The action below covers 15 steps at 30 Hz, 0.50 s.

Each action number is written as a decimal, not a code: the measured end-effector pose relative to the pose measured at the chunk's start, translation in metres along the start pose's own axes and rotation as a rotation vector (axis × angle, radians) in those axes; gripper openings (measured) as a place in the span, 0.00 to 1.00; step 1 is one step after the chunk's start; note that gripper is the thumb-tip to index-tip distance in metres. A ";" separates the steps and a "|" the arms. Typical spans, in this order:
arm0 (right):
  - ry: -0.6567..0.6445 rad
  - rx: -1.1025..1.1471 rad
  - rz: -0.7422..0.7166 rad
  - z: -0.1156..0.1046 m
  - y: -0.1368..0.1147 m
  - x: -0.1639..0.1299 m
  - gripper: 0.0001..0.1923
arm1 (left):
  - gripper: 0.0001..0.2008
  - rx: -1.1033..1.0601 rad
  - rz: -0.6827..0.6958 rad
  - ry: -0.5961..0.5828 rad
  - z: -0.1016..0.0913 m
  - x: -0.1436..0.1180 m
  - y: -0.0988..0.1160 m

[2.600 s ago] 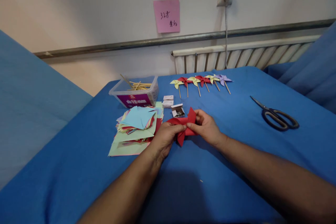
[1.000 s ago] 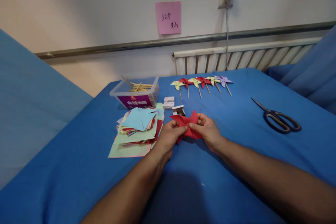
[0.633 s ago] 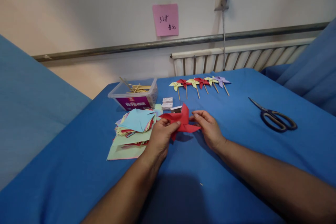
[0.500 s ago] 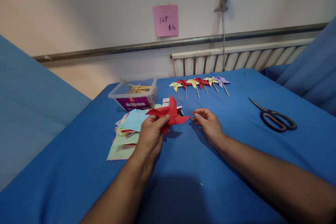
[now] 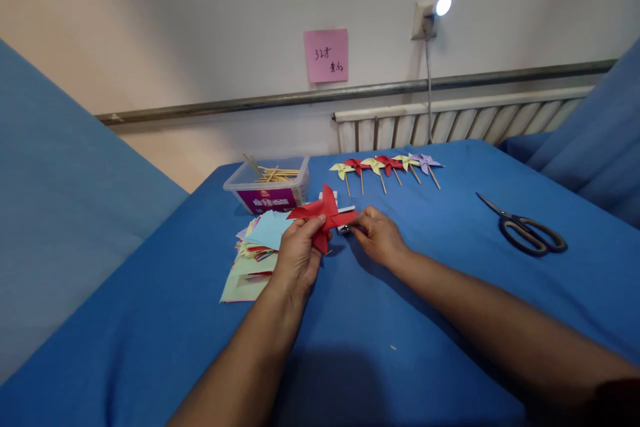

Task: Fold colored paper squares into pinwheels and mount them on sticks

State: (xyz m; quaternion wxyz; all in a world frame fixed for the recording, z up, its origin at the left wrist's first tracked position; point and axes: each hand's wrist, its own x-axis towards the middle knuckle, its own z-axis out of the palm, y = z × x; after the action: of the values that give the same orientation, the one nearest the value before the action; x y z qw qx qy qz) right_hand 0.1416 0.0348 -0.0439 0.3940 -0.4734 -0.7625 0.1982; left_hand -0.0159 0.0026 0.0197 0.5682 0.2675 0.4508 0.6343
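**Red paper pinwheel held up in the left hand**

The left hand [image 5: 299, 255] pinches a red pinwheel [image 5: 323, 213] near its centre, thumb on the near face and fingers behind, and holds it clear of the blue worktop [image 5: 440, 293]. The pinwheel is folded from one red sheet; its pointed vanes fan out from the middle, one sticking up, one reaching left, one reaching right and one hanging down beside the thumb. The paper looks matte and evenly red on the faces in view, with sharp creases along each vane. No stick shows on it.

The right hand [image 5: 377, 238] lies low on the worktop just to the right of the pinwheel, fingers curled together at a small white box [image 5: 344, 219] that stands partly hidden behind the red vanes. Whether the fingertips actually grip anything there cannot be told.

To the left of the left hand lies a loose stack of coloured paper squares [image 5: 260, 250], a pale blue sheet on top. Behind it stands a clear plastic tub [image 5: 269, 187] with thin wooden sticks in it. Farther back a row of finished pinwheels [image 5: 385, 165] lies on the worktop, yellow, red and purple, each on a stick. A pair of scissors [image 5: 525, 231] with dark handles lies well apart to the right.
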 end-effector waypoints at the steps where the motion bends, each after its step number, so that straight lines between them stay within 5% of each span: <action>1: -0.022 -0.064 0.004 0.001 -0.001 0.007 0.09 | 0.13 -0.002 -0.002 -0.002 -0.001 0.001 -0.001; 15: -0.449 -0.331 0.116 0.011 -0.016 0.069 0.05 | 0.14 -0.028 0.003 -0.002 -0.009 0.008 -0.010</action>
State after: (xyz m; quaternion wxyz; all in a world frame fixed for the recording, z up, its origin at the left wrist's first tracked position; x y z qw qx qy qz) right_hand 0.1077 0.0885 -0.0113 0.1207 -0.5183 -0.8243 0.1932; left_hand -0.0204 0.0075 0.0054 0.5715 0.2607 0.4409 0.6412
